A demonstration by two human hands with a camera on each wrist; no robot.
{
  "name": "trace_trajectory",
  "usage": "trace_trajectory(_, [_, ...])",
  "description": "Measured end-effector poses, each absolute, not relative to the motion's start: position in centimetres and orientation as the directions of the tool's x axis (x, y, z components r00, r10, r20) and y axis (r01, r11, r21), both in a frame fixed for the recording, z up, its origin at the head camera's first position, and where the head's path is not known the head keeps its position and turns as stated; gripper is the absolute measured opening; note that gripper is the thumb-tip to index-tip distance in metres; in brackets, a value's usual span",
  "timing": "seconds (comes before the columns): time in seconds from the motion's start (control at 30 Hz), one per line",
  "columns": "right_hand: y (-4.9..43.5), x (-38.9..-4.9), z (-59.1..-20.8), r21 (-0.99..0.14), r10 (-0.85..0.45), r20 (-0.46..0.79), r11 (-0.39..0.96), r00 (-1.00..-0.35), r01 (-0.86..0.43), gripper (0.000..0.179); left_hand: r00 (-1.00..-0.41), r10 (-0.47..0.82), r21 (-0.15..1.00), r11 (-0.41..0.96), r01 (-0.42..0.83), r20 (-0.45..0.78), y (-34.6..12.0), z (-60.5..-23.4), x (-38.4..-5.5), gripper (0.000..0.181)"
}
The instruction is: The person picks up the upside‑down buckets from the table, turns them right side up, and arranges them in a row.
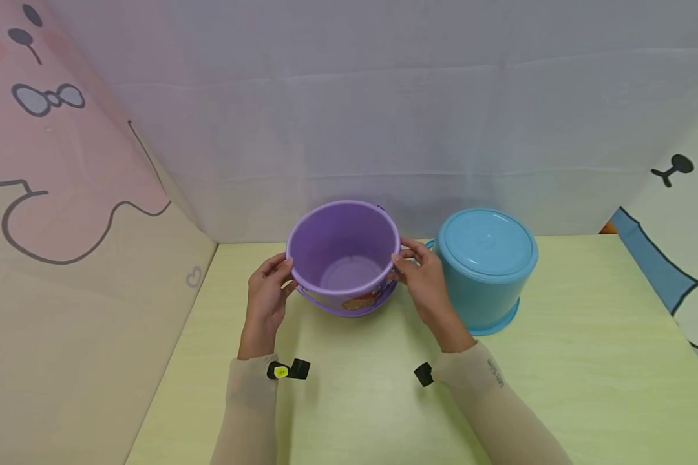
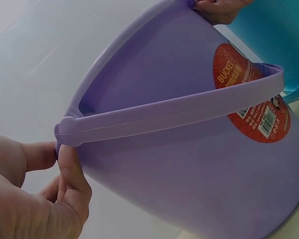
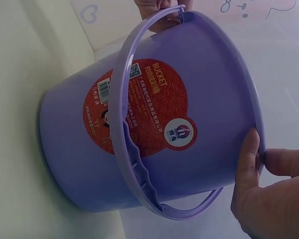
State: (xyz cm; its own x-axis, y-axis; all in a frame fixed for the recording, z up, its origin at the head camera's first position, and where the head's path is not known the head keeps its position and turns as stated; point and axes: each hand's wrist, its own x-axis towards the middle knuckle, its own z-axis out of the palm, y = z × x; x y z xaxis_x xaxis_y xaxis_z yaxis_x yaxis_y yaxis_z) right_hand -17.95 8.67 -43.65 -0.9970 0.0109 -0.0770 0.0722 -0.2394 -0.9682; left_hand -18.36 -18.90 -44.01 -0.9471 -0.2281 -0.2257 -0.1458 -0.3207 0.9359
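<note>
A purple bucket (image 1: 357,300) stands mouth up on the table near the back wall. Its handle (image 2: 179,113) hangs down across the front, over a red printed label (image 3: 142,107). On the bucket's left side my left hand (image 1: 267,294) pinches the rim, thumb and fingers close by the handle's joint. My right hand (image 1: 421,278) pinches the rim on the opposite side, its thumb on one face of the edge and fingertips on the other. Just right of that hand, a blue bucket (image 1: 488,290) stands upside down with its base facing up.
The pale green table (image 1: 349,400) meets a white cloth wall (image 1: 384,129) behind the buckets. Cloth with printed cartoon animals lines the left side (image 1: 81,258) and the right side (image 1: 675,226).
</note>
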Motion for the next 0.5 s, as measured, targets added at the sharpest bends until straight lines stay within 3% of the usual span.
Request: trace_trajectory(0.5, [8.29,-18.12,-43.67,-0.969,0.036,-0.074,-0.239,-0.997,0.063,0.046,-0.945,-0.237,0.936,-0.322,-0.144,-0.227,-18.9,-44.26,-18.59,0.037])
